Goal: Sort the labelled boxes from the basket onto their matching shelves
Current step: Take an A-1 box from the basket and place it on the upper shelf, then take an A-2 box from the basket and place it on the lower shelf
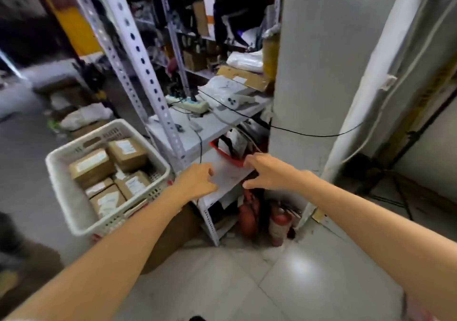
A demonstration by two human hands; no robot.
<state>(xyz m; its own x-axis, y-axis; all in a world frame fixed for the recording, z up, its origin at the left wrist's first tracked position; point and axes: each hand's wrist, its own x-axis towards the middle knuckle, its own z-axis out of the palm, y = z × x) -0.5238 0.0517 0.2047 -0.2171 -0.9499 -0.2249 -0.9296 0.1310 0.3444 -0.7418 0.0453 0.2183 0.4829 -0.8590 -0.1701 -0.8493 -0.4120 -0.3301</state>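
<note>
A white plastic basket sits at the left and holds several brown cardboard boxes with white labels. A white metal shelf unit stands to its right. Both my hands reach over the low shelf board, side by side and a little apart. My left hand hovers over the board's left part, fingers curled and spread, holding nothing. My right hand is over the board's right edge next to a red tray, fingers spread and empty.
The shelf above carries a power strip, white packets and a black cable running right. Two red fire extinguishers stand on the floor under the shelf. A grey pillar rises at the right. A brown carton sits below the basket.
</note>
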